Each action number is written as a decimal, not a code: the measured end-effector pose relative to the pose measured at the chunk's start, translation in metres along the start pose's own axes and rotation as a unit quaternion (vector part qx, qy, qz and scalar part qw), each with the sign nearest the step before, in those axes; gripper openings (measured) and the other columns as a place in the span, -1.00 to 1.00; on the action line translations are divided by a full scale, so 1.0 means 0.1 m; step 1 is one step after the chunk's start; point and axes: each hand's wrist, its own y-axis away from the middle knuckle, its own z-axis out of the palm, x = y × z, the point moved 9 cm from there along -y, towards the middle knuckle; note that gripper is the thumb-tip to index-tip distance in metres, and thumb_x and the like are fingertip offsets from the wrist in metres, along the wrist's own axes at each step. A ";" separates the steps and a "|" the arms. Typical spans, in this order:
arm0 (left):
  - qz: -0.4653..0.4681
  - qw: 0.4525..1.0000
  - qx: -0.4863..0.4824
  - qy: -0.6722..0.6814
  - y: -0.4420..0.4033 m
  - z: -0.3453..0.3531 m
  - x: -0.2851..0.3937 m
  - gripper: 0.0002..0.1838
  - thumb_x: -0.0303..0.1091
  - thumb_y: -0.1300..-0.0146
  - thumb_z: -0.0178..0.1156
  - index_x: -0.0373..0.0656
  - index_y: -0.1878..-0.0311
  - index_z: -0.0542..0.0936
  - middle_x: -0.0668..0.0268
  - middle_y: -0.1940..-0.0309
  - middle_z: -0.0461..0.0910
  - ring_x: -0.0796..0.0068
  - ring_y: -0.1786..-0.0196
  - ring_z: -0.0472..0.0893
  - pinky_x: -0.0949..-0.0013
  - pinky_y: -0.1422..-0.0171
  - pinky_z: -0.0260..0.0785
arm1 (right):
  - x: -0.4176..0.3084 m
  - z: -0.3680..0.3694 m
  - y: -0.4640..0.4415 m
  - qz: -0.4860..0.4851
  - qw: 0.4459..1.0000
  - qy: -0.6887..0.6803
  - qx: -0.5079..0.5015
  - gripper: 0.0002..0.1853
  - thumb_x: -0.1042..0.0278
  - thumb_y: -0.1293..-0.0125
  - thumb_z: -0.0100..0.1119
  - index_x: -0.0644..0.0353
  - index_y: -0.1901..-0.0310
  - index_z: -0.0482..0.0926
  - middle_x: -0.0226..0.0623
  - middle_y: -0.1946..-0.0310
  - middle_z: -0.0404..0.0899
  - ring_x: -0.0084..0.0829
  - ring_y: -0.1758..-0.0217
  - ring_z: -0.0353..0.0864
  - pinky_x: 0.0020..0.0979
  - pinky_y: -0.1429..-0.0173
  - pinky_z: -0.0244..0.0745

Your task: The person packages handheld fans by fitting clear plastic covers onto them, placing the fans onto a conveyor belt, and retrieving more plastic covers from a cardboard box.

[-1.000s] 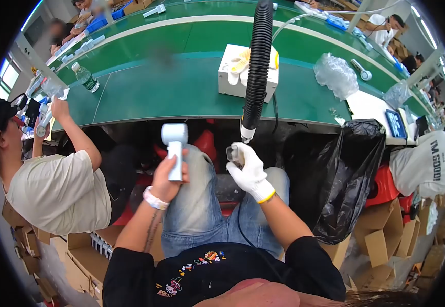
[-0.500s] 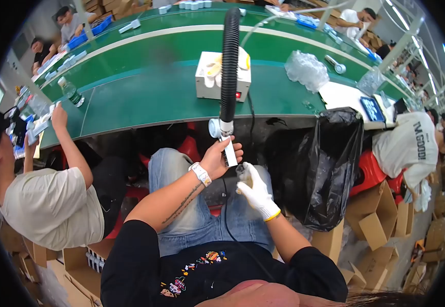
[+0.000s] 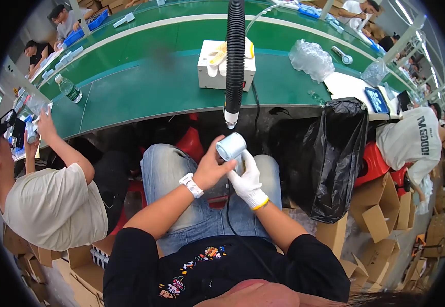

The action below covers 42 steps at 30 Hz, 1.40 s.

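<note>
In front of my knees I hold a light-blue handheld device with a cylindrical head (image 3: 232, 146), tilted so that its round end faces me. My bare left hand (image 3: 212, 168), with a white watch at the wrist, is closed around the head's left side. Below it, my right hand (image 3: 247, 180) in a white glove grips the lower part, which its fingers largely hide. Just above the head hangs a black ribbed hose (image 3: 235, 56) with a metal nozzle (image 3: 230, 123), apart from the device.
A white box (image 3: 209, 75) with gloves on it stands on the green table (image 3: 145, 87). Clear plastic bags (image 3: 312, 59) and a similar device (image 3: 342, 55) lie to its right. A black bag (image 3: 330, 169) hangs at the right. Co-workers sit on both sides.
The device has come down from the hose nozzle toward me and been turned, its cylindrical head now facing me. My right hand has moved up and taken hold of it too.
</note>
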 end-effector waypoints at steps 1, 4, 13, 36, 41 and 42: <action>0.032 0.997 0.041 0.055 0.02 -0.14 0.09 -0.19 -0.15 -0.41 0.38 -0.13 -0.57 0.19 0.05 -0.34 0.54 0.17 -0.32 0.60 0.12 -0.44 0.42 | -0.03 0.01 -0.02 -0.011 0.999 0.038 -0.027 -0.19 0.31 -0.16 0.55 0.27 -0.44 0.40 -0.01 -0.19 0.58 -0.12 -0.18 0.67 -0.20 -0.28 0.58; 0.099 0.974 0.129 0.159 0.02 -0.54 0.28 -0.06 -0.12 -0.29 0.49 -0.14 -0.60 0.18 0.06 -0.37 0.52 0.21 -0.37 0.56 0.15 -0.45 0.42 | -0.25 0.13 -0.15 -0.036 0.990 0.108 -0.086 -0.16 0.33 -0.17 0.56 0.28 -0.47 0.36 -0.08 -0.18 0.60 -0.17 -0.16 0.68 -0.21 -0.27 0.59; 0.051 0.969 0.081 0.227 0.11 -0.86 0.26 -0.20 -0.28 -0.32 0.42 -0.14 -0.56 0.29 0.10 -0.36 0.53 0.38 -0.30 0.59 0.20 -0.38 0.48 | -0.14 0.53 0.02 0.459 0.650 -0.536 -0.280 -0.24 0.16 -0.23 0.49 0.27 -0.41 0.42 -0.01 -0.11 0.64 -0.10 -0.05 0.73 -0.19 -0.17 0.63; 0.220 0.946 -0.051 -0.233 0.83 0.22 0.74 -0.77 -0.38 0.10 0.52 -0.07 0.30 0.75 0.24 0.21 0.71 0.21 0.22 0.75 0.28 0.15 0.64 | -0.43 0.17 0.34 0.089 0.816 0.259 -0.509 -0.63 0.06 -0.13 0.41 0.03 0.07 0.72 -0.01 0.29 0.74 0.05 0.16 0.76 -0.06 0.01 0.66; 0.010 0.992 -0.105 -0.076 0.34 -0.40 0.65 -0.81 -0.33 -0.08 0.47 -0.16 0.26 0.73 0.18 0.19 0.71 0.29 0.09 0.73 0.29 -0.08 0.56 | -0.36 0.11 -0.08 0.217 0.877 -0.129 -0.408 -0.65 0.24 -0.19 0.41 0.12 0.00 0.72 -0.10 0.16 0.76 -0.10 0.11 0.78 -0.14 -0.07 0.68; -0.001 1.000 0.000 0.025 0.35 -0.81 0.60 -0.78 -0.30 -0.13 0.44 -0.18 0.20 0.71 0.19 0.18 0.71 0.33 0.08 0.70 0.30 -0.10 0.53 | -0.29 0.05 -0.23 0.262 0.853 -0.301 -0.335 -0.65 0.30 -0.20 0.40 0.15 -0.03 0.72 -0.12 0.12 0.76 -0.14 0.09 0.78 -0.17 -0.10 0.68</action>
